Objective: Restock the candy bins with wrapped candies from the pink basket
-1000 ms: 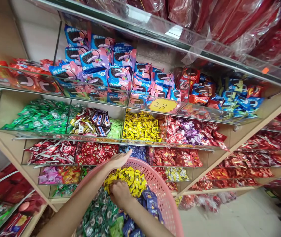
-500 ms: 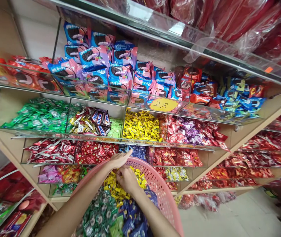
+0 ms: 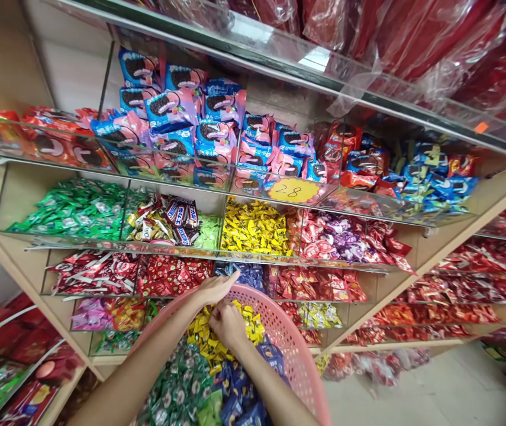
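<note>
A pink plastic basket (image 3: 299, 322) with a pierced wall holds heaps of wrapped sweets. Yellow-wrapped sweets (image 3: 203, 338) lie at its far side, green ones (image 3: 175, 376) at the near left and dark blue ones (image 3: 239, 390) at the near right. My left hand (image 3: 216, 289) lies across the far rim, its visible fingers stretched out and close to the shelf front. Inside the basket, my right hand (image 3: 229, 325) is closed with curled fingers over the yellow sweets. Whatever it holds is hidden beneath the knuckles.
A tiered shelf with clear dividers rises behind the basket. Its bins hold yellow sweets (image 3: 253, 228), green sweets (image 3: 79, 210), Snickers bars (image 3: 179, 219) and blue-pink biscuit packs (image 3: 173, 106). A yellow "28" label (image 3: 294, 190) hangs in front. Floor tiles (image 3: 372, 393) show at the right.
Both hands keep almost the same place in the basket, the right still closed over the yellow sweets. The view has shifted very slightly.
</note>
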`<state>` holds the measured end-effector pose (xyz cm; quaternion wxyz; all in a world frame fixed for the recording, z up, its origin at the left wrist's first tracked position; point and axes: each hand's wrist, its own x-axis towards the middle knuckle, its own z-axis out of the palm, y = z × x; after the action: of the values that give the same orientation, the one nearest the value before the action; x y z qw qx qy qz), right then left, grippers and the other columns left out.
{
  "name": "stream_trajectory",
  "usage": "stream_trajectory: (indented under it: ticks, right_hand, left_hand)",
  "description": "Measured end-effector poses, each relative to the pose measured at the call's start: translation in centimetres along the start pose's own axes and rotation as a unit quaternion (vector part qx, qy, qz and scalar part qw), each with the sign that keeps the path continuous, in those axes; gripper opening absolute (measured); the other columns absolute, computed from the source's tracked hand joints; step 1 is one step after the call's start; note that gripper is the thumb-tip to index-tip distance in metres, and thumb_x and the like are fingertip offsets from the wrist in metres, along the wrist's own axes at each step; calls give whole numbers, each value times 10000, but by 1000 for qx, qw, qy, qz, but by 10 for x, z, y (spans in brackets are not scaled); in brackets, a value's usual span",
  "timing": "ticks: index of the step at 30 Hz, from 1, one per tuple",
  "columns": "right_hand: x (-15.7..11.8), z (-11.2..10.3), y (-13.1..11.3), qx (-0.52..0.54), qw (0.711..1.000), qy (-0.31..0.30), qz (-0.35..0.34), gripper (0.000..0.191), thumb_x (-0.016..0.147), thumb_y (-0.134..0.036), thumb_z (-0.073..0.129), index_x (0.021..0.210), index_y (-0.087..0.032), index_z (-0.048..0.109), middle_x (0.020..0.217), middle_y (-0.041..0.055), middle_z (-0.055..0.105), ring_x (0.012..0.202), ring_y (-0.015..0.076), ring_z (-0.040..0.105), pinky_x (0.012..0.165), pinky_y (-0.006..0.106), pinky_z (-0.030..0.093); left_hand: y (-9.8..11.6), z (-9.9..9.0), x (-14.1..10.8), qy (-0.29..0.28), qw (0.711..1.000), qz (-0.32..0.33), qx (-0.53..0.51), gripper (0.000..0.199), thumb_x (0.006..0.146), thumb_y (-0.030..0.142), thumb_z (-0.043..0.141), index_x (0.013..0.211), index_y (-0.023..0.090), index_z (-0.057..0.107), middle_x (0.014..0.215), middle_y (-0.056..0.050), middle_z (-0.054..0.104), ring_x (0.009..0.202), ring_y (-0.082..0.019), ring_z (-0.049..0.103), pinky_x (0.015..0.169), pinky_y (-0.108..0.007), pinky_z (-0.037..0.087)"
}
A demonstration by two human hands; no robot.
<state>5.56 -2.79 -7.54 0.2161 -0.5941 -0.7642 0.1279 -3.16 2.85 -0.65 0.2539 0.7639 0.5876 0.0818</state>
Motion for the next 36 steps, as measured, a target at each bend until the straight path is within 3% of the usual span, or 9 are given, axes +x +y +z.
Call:
stream_trajectory:
  ticks: [16, 22, 27, 32, 36]
  right_hand:
    - [-1, 2, 1, -75, 996, 3, 52, 135, 694, -245, 529, 733, -174, 638, 790, 86, 634, 743, 191, 580, 646, 259, 381]
    - [-1, -13, -6, -57, 997, 18, 48, 127, 697, -278, 545, 720, -186, 628, 767, 73, 634, 724, 184, 578, 629, 251, 367]
    - [3, -58, -7, -45, 998, 28, 26, 172, 721, -316, 530, 609, -205, 600, 655, 27, 621, 626, 146, 561, 535, 218, 310]
    - [16, -128, 4, -38, 997, 61, -15, 331, 743, -403, 502, 504, -179, 550, 527, -3, 559, 508, 95, 479, 487, 198, 267]
    - [45, -182, 19, -15, 995, 89, -50, 345, 759, -401, 483, 531, -156, 564, 478, -24, 510, 450, 63, 414, 468, 175, 265]
  left_hand:
    - [-6, 7, 8, 4, 1000, -3, 3, 794, 732, 687, -11, 1098, 257, 549, 1107, -67, 579, 1063, -275, 485, 850, -359, 350]
    - [-3, 5, 4, 9, 1000, 10, -1, 775, 751, 666, -3, 1042, 244, 579, 1062, -62, 605, 1042, -261, 503, 840, -344, 356]
    - [-5, 6, 4, 15, 1000, 19, 2, 823, 739, 677, -39, 934, 220, 617, 964, -63, 643, 969, -257, 548, 784, -324, 386]
    - [-5, 5, 4, 10, 1000, 13, -10, 811, 731, 690, -27, 984, 240, 599, 1027, -37, 623, 1007, -241, 527, 819, -308, 370]
    - [-2, 3, 2, 7, 1000, 1, -15, 826, 725, 690, -42, 1051, 243, 572, 1110, -55, 579, 1046, -260, 497, 837, -335, 356]
